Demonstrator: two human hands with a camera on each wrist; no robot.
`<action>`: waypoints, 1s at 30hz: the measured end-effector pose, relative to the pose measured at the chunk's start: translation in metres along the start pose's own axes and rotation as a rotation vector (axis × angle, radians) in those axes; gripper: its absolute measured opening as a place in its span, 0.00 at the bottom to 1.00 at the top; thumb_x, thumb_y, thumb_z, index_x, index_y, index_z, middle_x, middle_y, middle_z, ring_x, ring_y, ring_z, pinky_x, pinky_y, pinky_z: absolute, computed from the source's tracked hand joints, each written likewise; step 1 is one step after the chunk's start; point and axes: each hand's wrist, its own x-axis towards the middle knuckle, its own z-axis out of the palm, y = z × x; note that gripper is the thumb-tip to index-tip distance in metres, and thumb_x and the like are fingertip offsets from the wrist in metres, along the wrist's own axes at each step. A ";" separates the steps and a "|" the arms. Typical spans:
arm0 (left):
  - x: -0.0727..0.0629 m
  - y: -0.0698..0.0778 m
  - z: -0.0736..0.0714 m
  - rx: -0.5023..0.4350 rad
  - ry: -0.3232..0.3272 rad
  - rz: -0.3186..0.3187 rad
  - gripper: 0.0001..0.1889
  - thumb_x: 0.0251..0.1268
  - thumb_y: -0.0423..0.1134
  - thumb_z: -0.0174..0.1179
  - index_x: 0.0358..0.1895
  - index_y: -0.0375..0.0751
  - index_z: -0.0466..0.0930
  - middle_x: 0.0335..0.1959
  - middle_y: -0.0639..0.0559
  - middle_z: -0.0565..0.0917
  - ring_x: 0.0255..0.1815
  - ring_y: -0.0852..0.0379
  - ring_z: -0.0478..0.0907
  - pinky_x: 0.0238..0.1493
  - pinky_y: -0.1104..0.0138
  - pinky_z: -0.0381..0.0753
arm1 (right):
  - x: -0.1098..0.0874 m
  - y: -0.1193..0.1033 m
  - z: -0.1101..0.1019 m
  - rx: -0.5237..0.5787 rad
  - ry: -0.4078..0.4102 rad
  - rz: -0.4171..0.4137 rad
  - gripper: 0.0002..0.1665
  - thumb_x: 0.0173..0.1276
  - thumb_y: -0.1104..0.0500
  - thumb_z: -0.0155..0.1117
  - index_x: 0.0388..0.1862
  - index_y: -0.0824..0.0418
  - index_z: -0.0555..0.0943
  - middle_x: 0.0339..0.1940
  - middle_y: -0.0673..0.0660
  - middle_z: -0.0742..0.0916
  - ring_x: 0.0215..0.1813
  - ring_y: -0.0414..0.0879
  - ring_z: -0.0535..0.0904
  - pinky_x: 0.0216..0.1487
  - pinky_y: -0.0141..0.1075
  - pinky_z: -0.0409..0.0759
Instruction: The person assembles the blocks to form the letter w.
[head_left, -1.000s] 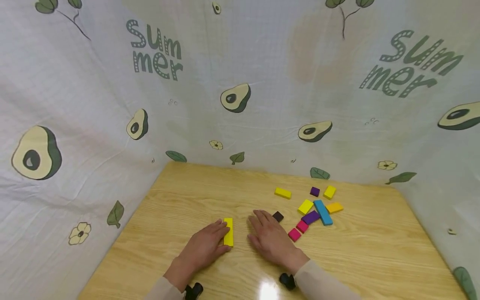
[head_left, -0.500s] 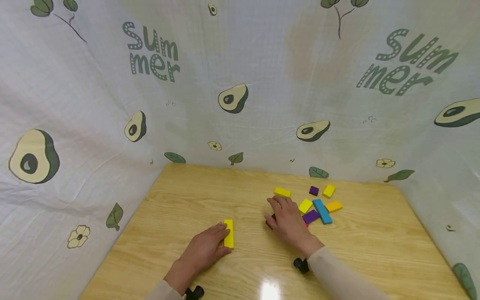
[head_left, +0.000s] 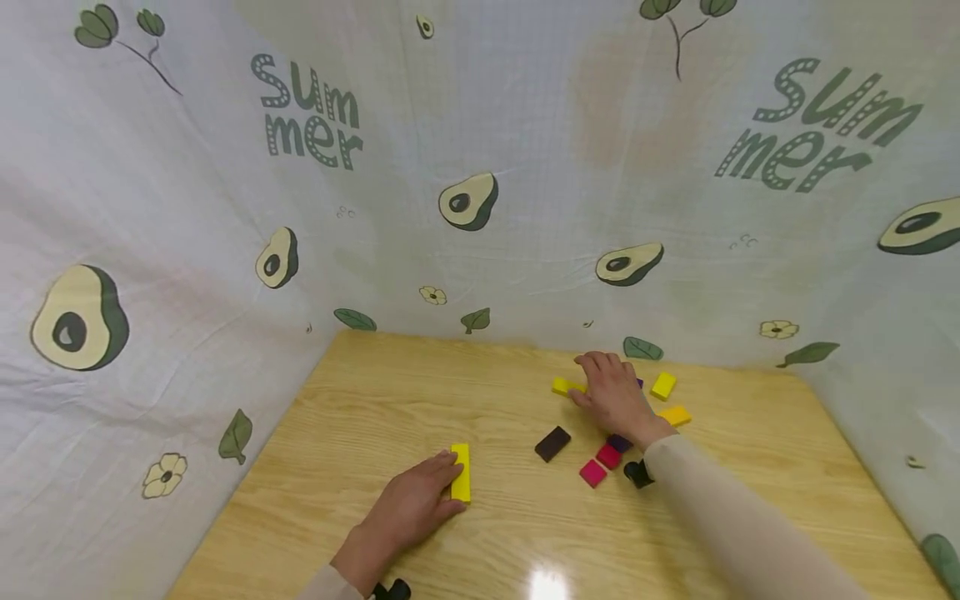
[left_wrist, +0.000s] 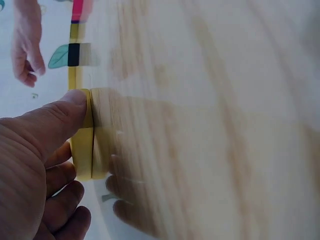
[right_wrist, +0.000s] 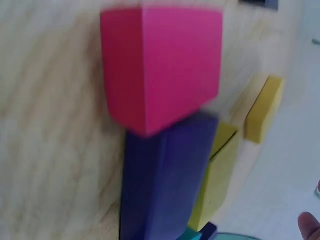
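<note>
Head view, left hand (head_left: 408, 506): fingers and thumb drawn in, gripping the long yellow block (head_left: 461, 477).
Head view, long yellow block: flat on the wooden table (head_left: 360, 442), at that hand's right, running near to far, the thumb by its near end.
Head view, right hand (head_left: 618, 398): reaching over the cluster on the far right, fingers loosely bent, thumb apart; it seems to grip nothing.
Head view, around the right hand: far yellow block (head_left: 565, 387) just left, partly behind the thumb; orange block (head_left: 677, 416) right; pink blocks (head_left: 592, 473) and dark block (head_left: 552, 444) nearer.
Head view, writing: "SUMMER" reads twice on the cloth (head_left: 525, 117), left and right, each split over two lines.
Left wrist view, left hand: thumb against one end of the long yellow block, other fingers curled beside it.
Left wrist view, right hand: raised above the table, fingers relaxed.
Right wrist view, right hand: only a fingertip (right_wrist: 308, 227) shows; I can't judge its spread from here.
Right wrist view, blocks: a pink one, close and blurred, purple block (right_wrist: 167, 175) just beside it, another yellow block (right_wrist: 215, 182) beyond.
</note>
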 end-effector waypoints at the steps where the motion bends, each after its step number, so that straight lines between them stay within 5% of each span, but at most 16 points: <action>1: 0.000 0.000 0.001 -0.001 0.001 0.000 0.30 0.72 0.54 0.67 0.68 0.37 0.82 0.71 0.45 0.81 0.74 0.47 0.77 0.71 0.51 0.80 | 0.001 0.003 0.001 0.002 -0.018 0.007 0.34 0.72 0.51 0.73 0.68 0.67 0.75 0.65 0.68 0.80 0.65 0.67 0.73 0.61 0.62 0.74; 18: 0.000 -0.002 0.002 0.002 -0.008 0.000 0.30 0.73 0.55 0.66 0.68 0.38 0.81 0.71 0.45 0.81 0.76 0.48 0.75 0.78 0.53 0.72 | 0.017 0.018 0.017 -0.051 -0.258 -0.054 0.31 0.75 0.48 0.69 0.68 0.64 0.75 0.68 0.65 0.80 0.66 0.64 0.73 0.63 0.62 0.73; 30: -0.003 0.000 0.004 -0.005 0.008 0.009 0.30 0.73 0.56 0.65 0.69 0.38 0.81 0.73 0.46 0.79 0.76 0.49 0.75 0.77 0.53 0.74 | 0.015 0.022 0.026 -0.100 -0.269 -0.120 0.20 0.76 0.52 0.66 0.59 0.62 0.79 0.59 0.62 0.83 0.62 0.62 0.75 0.58 0.59 0.74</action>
